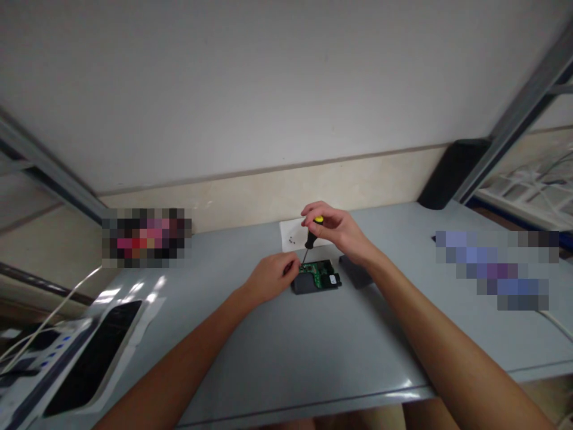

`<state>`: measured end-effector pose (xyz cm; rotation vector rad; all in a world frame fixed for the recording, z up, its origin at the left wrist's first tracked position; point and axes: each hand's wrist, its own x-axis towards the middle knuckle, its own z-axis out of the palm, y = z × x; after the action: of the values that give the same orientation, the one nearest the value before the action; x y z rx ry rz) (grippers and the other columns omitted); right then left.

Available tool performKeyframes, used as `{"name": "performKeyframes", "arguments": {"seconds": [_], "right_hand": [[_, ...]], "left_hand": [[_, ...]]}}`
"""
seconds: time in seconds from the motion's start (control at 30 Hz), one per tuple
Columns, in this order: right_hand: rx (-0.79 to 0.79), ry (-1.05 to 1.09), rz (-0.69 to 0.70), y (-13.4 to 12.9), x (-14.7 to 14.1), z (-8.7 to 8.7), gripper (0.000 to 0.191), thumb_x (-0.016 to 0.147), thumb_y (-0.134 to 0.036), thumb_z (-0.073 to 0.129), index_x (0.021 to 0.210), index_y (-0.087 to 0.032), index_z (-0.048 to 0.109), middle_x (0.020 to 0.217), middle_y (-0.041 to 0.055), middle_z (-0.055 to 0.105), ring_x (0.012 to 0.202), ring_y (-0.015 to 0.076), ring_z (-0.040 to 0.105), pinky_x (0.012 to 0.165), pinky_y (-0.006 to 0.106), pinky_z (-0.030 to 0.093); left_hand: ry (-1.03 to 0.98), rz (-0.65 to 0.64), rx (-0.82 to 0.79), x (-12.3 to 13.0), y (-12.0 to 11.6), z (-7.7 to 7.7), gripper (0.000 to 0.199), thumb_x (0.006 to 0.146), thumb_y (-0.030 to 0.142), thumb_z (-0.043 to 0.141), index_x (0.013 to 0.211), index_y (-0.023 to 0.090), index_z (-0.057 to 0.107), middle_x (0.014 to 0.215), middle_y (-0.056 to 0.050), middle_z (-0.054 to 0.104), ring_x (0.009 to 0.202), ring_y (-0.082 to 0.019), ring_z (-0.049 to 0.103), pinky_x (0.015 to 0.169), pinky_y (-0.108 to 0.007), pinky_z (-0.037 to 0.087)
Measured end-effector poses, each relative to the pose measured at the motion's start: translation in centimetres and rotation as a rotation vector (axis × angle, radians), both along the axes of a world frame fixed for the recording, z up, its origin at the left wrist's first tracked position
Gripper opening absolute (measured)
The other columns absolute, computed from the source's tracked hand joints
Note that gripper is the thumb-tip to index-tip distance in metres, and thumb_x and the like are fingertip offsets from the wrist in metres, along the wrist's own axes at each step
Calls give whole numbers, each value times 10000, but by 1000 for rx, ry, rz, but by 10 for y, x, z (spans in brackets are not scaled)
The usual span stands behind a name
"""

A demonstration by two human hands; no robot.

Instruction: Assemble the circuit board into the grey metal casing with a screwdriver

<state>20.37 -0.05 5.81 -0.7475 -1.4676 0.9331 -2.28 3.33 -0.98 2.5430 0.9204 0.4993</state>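
Observation:
An opened electronic device [304,283] with a dark grey casing and a green circuit board [318,277] lies on the table. My left hand [272,278] is closed at its left edge, the fingertips partly hidden. Above the board, my right hand [336,230] grips a screwdriver [310,240] by its black and yellow handle. The thin shaft slants down to the upper left part of the board, close to my left fingers. A dark flat panel [356,272] lies to the right, partly under my right wrist.
Behind the device, a white sheet [286,230] carries several tiny dark screws [292,240]. A phone [96,358] and a power strip [54,352] lie at the left. A black cylinder [450,176] leans at the back right. Blurred-out items sit on both sides. A wall closes off the back.

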Motion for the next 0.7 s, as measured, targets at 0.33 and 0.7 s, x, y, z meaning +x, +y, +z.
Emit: {"name": "performKeyframes", "arguments": {"seconds": [0.33, 0.7], "right_hand": [[-177, 51, 261, -3, 17, 5, 257, 920, -452, 830, 1057, -237, 797, 1041, 59, 795, 1004, 216, 720, 950, 384, 539], [-181, -31, 389, -6, 26, 6, 300, 878, -456, 883, 1043, -223, 791, 977, 43, 788, 932, 196, 702, 873, 338, 531]], "left_hand": [[-39, -61, 10, -2, -2, 2, 207, 1039, 250, 494, 891, 215, 634, 812, 1, 677, 722, -159, 599, 706, -269, 413], [-44, -101, 24, -3, -4, 0, 227, 1026, 266, 526, 837, 207, 638, 734, 13, 633, 653, -139, 551, 661, -268, 395]]}}
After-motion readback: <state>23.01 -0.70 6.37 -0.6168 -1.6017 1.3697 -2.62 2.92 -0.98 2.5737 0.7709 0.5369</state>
